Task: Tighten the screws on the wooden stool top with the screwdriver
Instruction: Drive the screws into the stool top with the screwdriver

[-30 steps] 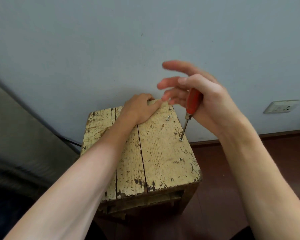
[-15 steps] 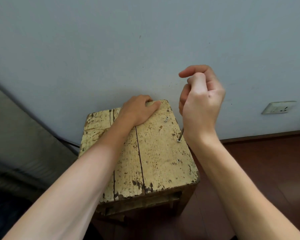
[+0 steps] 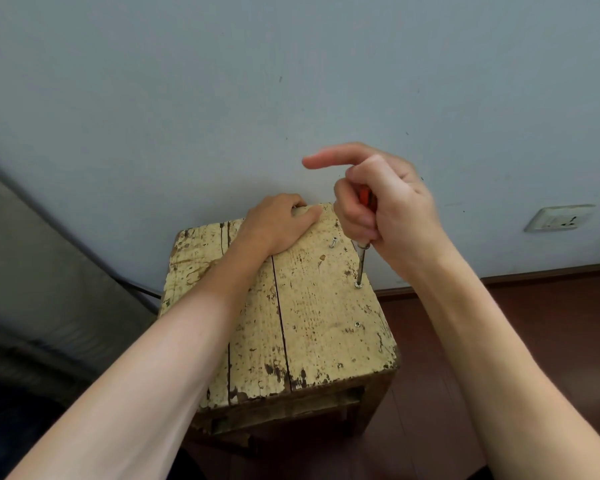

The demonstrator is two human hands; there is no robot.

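My right hand [image 3: 392, 216] is clenched around the red handle of a slim steel-shafted screwdriver [image 3: 361, 263], with the index finger pointing out straight. Below this hand, the tip sits in a silver screw [image 3: 358, 285] near the right edge of the yellow-painted wooden stool top [image 3: 312, 323], whose paint is chipped. To its left, my left hand [image 3: 278, 221] grips the stool's far edge. A raised screw [image 3: 333, 242] stands between the hands.

One wooden stool [image 3: 312, 334], three screws [image 3: 333, 242] [image 3: 358, 285] [image 3: 357, 324], one screwdriver [image 3: 361, 263], two hands [image 3: 278, 221] [image 3: 392, 209], one wall socket [image 3: 559, 218]
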